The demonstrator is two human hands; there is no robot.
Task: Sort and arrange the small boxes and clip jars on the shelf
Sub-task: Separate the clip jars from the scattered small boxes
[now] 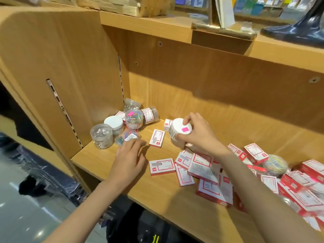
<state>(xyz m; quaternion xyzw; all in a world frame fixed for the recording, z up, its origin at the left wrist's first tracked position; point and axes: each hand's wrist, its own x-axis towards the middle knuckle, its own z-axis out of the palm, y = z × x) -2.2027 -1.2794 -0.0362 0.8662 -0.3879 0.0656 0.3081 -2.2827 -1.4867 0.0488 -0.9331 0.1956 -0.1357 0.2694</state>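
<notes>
My right hand point(198, 135) grips a clear clip jar point(180, 131) with a white lid and a pink sticker, held just above the wooden shelf point(108, 155). My left hand point(129, 158) lies flat, fingers straight, touching a tipped jar of coloured clips point(127, 137). Several more clip jars point(114, 127) cluster in the shelf's left back corner. Red and white small boxes point(201, 165) lie scattered in a heap to the right. One box point(157, 138) lies between my hands, another point(162, 166) sits near my left wrist.
The shelf's left side panel point(61, 76) and back wall point(228, 85) close in the space. An upper shelf point(149, 23) overhangs, holding packs and a dark boot point(298, 30). Another clip jar point(275, 165) sits amid the boxes on the right. Floor lies below left.
</notes>
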